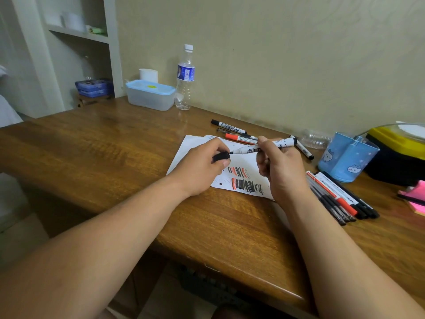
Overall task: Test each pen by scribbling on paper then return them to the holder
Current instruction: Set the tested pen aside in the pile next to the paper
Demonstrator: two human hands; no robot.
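The right hand's (282,166) thumb and fingertips pinch a white-barrelled marker with black print (266,147) near its middle. The barrel lies almost level above the sheet, its bare black tip pointing left and its black tail end sticking out to the right past the knuckles. Just off that tip, the left hand (202,166) curls around a short black plastic cap (221,156), held between thumb and forefinger with its open end facing the tip — close, but a small gap shows between them.

Both hands hover over a white sheet of paper (190,146) lying on the brown wooden desk (115,146); patches of red and black scribble (247,184) show on the sheet between the two wrists.

Beyond the paper lie a white marker with a black cap (227,126) and a white marker with a red cap (240,138); another capped marker (303,149) lies angled behind the right hand. To the right of the sheet, a row of dark pens and markers (340,199) lies side by side. The light blue pen holder with cat drawings (347,157) stands upright just past them, near the wall.

Farther out: a yellow-and-black box (395,153), pink sticky notes (414,196), a clear plastic water bottle (185,77) and a translucent tub with a blue lid (150,94).
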